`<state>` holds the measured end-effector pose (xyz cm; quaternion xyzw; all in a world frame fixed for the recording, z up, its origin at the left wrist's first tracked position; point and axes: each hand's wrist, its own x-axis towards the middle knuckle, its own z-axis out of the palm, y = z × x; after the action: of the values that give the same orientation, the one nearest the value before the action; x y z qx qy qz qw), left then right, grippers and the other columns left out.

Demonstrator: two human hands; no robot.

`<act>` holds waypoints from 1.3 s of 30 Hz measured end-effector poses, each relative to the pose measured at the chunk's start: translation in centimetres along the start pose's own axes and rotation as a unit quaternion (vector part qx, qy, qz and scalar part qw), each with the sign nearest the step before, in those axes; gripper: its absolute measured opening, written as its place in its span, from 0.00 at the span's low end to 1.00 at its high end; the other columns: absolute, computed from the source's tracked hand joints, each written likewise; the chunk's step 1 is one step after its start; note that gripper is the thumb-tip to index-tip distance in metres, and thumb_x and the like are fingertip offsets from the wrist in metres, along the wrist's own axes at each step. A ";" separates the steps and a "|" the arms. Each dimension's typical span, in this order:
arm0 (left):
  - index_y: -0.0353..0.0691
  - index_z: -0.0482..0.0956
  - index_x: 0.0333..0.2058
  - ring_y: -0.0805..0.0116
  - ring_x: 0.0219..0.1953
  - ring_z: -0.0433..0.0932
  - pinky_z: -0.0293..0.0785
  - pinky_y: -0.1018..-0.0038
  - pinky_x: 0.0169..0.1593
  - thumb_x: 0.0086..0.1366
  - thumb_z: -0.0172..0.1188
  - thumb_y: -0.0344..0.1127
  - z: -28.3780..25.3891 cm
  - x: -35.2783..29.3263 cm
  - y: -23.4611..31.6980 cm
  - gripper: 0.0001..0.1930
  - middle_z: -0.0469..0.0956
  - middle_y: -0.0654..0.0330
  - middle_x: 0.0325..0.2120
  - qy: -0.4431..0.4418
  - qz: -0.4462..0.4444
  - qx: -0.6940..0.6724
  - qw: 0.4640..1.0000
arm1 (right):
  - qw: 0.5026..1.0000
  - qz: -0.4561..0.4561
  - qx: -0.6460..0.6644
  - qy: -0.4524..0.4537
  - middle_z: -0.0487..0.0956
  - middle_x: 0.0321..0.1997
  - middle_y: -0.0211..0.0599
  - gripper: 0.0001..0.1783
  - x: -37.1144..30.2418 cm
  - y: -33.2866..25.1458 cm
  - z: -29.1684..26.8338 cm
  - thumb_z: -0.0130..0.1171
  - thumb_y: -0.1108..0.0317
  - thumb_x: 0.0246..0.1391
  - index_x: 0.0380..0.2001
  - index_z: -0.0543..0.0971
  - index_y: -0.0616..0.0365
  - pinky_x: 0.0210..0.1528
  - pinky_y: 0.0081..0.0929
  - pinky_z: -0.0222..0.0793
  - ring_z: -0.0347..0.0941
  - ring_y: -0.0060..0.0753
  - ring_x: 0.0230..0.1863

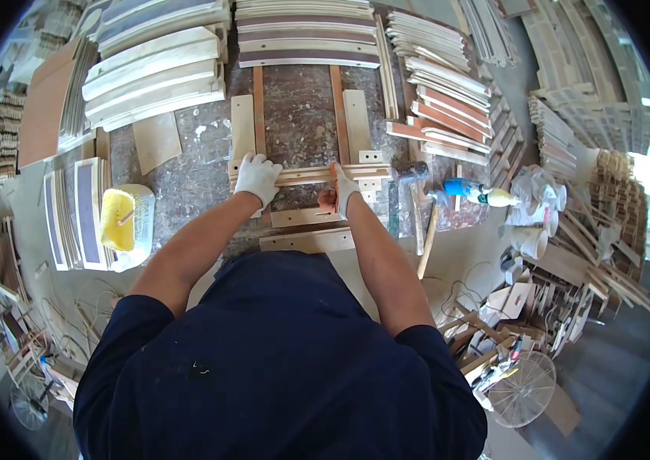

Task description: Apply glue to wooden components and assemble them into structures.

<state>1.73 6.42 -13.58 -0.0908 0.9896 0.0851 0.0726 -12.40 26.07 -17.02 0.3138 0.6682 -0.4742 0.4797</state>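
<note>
My left hand, in a white glove, is closed over the left part of a narrow bundle of pale wooden strips. The strips lie crosswise in front of me. Toward their right end, my gloved right hand grips them from the near side. Something reddish-orange shows at that hand; I cannot tell whether it is part of the glove. Beneath and beyond the strips, two pale boards and two thin reddish-brown strips run away from me. Short pale boards with holes lie crosswise nearer my body.
The worktable is paint-spotted. Stacks of slats line its far side, with more wood at the right. A yellow-lined tub stands left. A hammer and a blue-and-yellow bottle lie right. Scrap wood and a round fan guard are lower right.
</note>
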 end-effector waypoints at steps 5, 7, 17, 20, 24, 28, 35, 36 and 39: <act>0.48 0.77 0.33 0.60 0.45 0.72 0.59 0.59 0.59 0.47 0.68 0.43 1.1 0.1 0.0 0.15 0.81 0.61 0.31 -0.038 -0.027 -0.002 0.999 | 0.924 -0.266 -0.249 0.115 0.75 0.26 0.44 0.21 -1.8 1.2 -1.6 0.64 0.49 0.50 0.36 0.75 0.55 0.25 0.38 0.69 0.70 0.45 0.21; 0.48 0.77 0.33 0.60 0.46 0.72 0.58 0.58 0.59 0.47 0.68 0.43 1.3 0.1 0.0 0.14 0.81 0.62 0.31 -0.050 -0.040 0.009 0.998 | 0.851 -0.361 -0.348 0.155 0.75 0.28 0.44 0.20 -2.1 1.2 -2.1 0.64 0.53 0.50 0.38 0.75 0.56 0.29 0.41 0.72 0.72 0.47 0.24; 0.49 0.79 0.33 0.60 0.42 0.73 0.56 0.57 0.60 0.46 0.69 0.44 0.9 0.5 1.7 0.15 0.82 0.61 0.30 0.004 -0.038 0.062 0.997 | 0.608 -0.538 -0.584 0.022 0.65 0.53 0.45 0.20 1.4 -1.6 -3.9 0.63 0.70 0.44 0.44 0.74 0.51 0.43 0.46 0.71 0.73 0.56 0.39; 0.49 0.79 0.33 0.57 0.43 0.72 0.53 0.53 0.62 0.47 0.68 0.48 2.8 0.8 2.0 0.16 0.81 0.61 0.28 -0.041 -0.055 0.043 0.997 | 0.625 -0.513 -0.587 0.043 0.68 0.48 0.46 0.19 1.1 -2.5 -3.3 0.64 0.69 0.44 0.42 0.73 0.52 0.44 0.47 0.71 0.73 0.58 0.40; 0.47 0.75 0.45 0.50 0.44 0.72 0.50 0.45 0.62 0.49 0.62 0.57 3.3 0.3 1.7 0.28 0.80 0.58 0.35 -0.025 -0.051 0.069 0.996 | 0.721 -0.604 -0.331 -0.081 0.72 0.49 0.41 0.25 -0.4 -2.1 -7.3 0.65 0.68 0.44 0.49 0.75 0.56 0.38 0.32 0.70 0.72 0.37 0.33; 0.47 0.74 0.48 0.53 0.44 0.74 0.51 0.45 0.62 0.51 0.61 0.48 3.3 0.9 2.5 0.25 0.79 0.58 0.38 -0.053 -0.081 0.044 0.994 | 0.722 -0.631 -0.167 0.228 0.79 0.24 0.34 0.12 1.0 -2.6 -21.7 0.63 0.60 0.49 0.29 0.83 0.58 0.31 0.28 0.67 0.69 0.36 0.23; 0.44 0.74 0.46 0.51 0.46 0.74 0.54 0.50 0.61 0.51 0.60 0.47 4.0 1.6 3.9 0.24 0.79 0.54 0.41 -0.063 -0.123 0.054 0.989 | 0.778 -0.369 0.053 0.505 0.75 0.35 0.32 0.33 6.3 -8.4 -44.7 0.73 0.53 0.37 0.45 0.73 0.56 0.39 0.27 0.70 0.70 0.32 0.32; 0.44 0.74 0.47 0.51 0.47 0.74 0.53 0.50 0.62 0.51 0.60 0.47 4.6 1.4 4.0 0.25 0.78 0.54 0.42 -0.056 -0.134 0.052 0.988 | 0.769 -0.373 0.081 0.513 0.76 0.42 0.37 0.38 7.0 -9.6 -45.9 0.74 0.54 0.34 0.49 0.71 0.57 0.42 0.27 0.71 0.72 0.33 0.37; 0.41 0.73 0.51 0.48 0.51 0.72 0.59 0.53 0.61 0.51 0.61 0.50 4.1 0.8 5.6 0.30 0.75 0.50 0.50 0.004 -0.144 0.054 0.988 | 0.786 -0.298 0.072 0.537 0.79 0.51 0.43 0.44 8.5 -12.2 -46.6 0.77 0.55 0.26 0.51 0.73 0.58 0.48 0.27 0.74 0.78 0.38 0.45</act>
<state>0.39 12.47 -16.78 -0.2283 0.9697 0.0198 0.0850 -42.00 64.99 -16.71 0.3369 0.8421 -0.3954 -0.1452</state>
